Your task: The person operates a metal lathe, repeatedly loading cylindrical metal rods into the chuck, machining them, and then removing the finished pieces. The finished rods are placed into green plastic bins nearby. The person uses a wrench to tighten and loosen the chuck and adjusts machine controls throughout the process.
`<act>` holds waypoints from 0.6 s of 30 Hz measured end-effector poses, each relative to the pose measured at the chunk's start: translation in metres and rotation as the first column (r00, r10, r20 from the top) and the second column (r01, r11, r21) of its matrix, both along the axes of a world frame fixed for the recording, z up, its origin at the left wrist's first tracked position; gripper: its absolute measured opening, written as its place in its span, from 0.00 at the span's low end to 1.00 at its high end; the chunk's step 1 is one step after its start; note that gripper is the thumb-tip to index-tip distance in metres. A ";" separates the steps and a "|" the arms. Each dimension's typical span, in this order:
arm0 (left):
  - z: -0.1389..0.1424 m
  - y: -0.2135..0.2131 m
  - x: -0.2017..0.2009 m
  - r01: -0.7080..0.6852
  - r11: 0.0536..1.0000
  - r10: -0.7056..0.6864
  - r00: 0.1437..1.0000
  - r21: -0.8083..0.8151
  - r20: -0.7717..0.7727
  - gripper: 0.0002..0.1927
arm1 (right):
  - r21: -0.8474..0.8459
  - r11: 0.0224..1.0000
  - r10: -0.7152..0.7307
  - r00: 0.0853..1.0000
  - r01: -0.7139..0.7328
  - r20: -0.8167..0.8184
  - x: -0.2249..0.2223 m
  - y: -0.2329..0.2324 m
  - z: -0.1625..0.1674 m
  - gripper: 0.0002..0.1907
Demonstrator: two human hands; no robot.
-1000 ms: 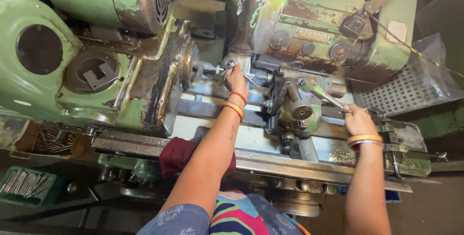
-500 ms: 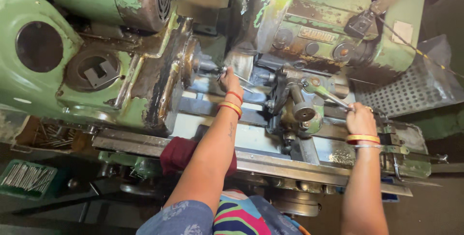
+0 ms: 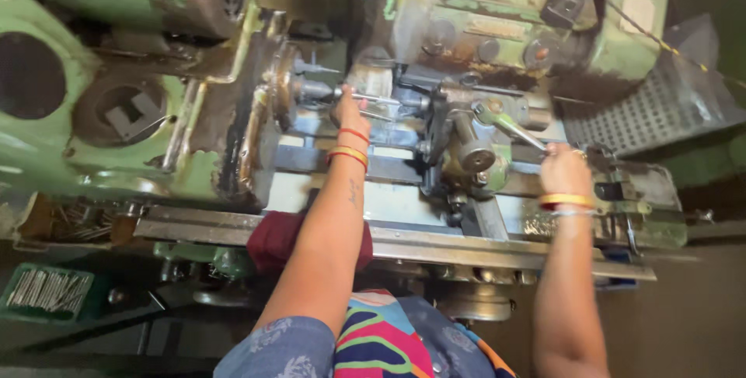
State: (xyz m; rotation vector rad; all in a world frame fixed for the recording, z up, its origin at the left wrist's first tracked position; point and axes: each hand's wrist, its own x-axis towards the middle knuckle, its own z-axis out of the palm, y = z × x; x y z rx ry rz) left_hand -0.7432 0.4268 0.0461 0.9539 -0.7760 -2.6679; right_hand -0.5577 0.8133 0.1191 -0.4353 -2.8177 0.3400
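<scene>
Head view, going left to right: green tray of small metal pins (image 3: pixel 48 291) parked low beside the old green lathe (image 3: pixel 93 121), probably for easy reach. Left hand (image 3: pixel 351 108) up at the chuck (image 3: pixel 284 87), fingers pinched on a thin metal rod (image 3: pixel 381 100), seemingly steadying it at the spindle. Right hand (image 3: pixel 565 170) closed around the lever handle (image 3: pixel 513 125) by the carriage, probably for leverage.

The left hand (image 3: pixel 351 106) sat at the spindle (image 3: pixel 311 89) — the right hand (image 3: pixel 565 172) on the lever (image 3: pixel 509 125), right of the turret (image 3: pixel 472 153); a tray of rods (image 3: pixel 47 291) lay lower left.
</scene>
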 end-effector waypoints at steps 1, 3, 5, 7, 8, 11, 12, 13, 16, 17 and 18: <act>-0.001 -0.001 -0.003 0.011 0.999 -0.010 0.999 0.034 -0.033 0.17 | -0.004 0.998 -0.062 0.998 0.062 0.009 0.003 -0.016 -0.004 0.17; 0.001 -0.003 -0.004 0.061 0.997 -0.059 0.997 0.050 -0.052 0.17 | -0.001 0.995 -0.100 0.994 0.101 -0.044 0.015 -0.039 -0.009 0.15; 0.004 -0.004 -0.005 0.076 0.995 -0.073 0.996 0.069 -0.047 0.17 | 0.016 0.993 -0.116 0.992 0.116 -0.044 0.022 -0.046 -0.010 0.14; 0.007 -0.004 -0.004 0.054 0.997 -0.050 0.997 0.059 -0.066 0.16 | 0.010 0.994 -0.104 0.994 0.104 -0.039 0.019 -0.041 -0.009 0.13; 0.009 -0.004 -0.004 0.060 0.996 -0.055 0.996 0.066 -0.070 0.17 | -0.005 0.999 -0.043 0.993 0.043 -0.108 0.014 -0.034 -0.008 0.11; 0.012 -0.004 0.000 0.078 0.989 -0.073 0.996 0.123 -0.041 0.18 | -0.036 0.978 0.188 0.946 -0.205 -0.264 0.004 -0.003 -0.008 0.12; 0.014 -0.004 0.001 0.080 0.984 -0.075 0.997 0.159 -0.034 0.17 | -0.054 0.942 0.298 0.901 -0.330 -0.314 0.004 0.009 -0.009 0.14; 0.016 -0.004 0.002 0.083 0.978 -0.076 0.996 0.190 -0.042 0.16 | -0.061 0.890 0.399 0.835 -0.452 -0.379 0.003 0.020 -0.010 0.17; 0.025 -0.005 0.005 0.092 0.987 -0.088 0.995 0.132 -0.036 0.13 | -0.078 0.957 0.201 0.831 -0.280 -0.519 0.044 0.065 -0.006 0.13; 0.029 -0.005 0.007 0.080 0.987 -0.079 0.997 0.141 -0.010 0.14 | -0.103 0.976 0.112 0.849 -0.192 -0.516 0.074 0.085 -0.002 0.16; 0.031 -0.005 0.008 0.067 0.986 -0.071 0.997 0.152 0.020 0.14 | -0.353 0.934 -0.128 0.878 -0.050 -0.461 0.101 0.103 0.000 0.11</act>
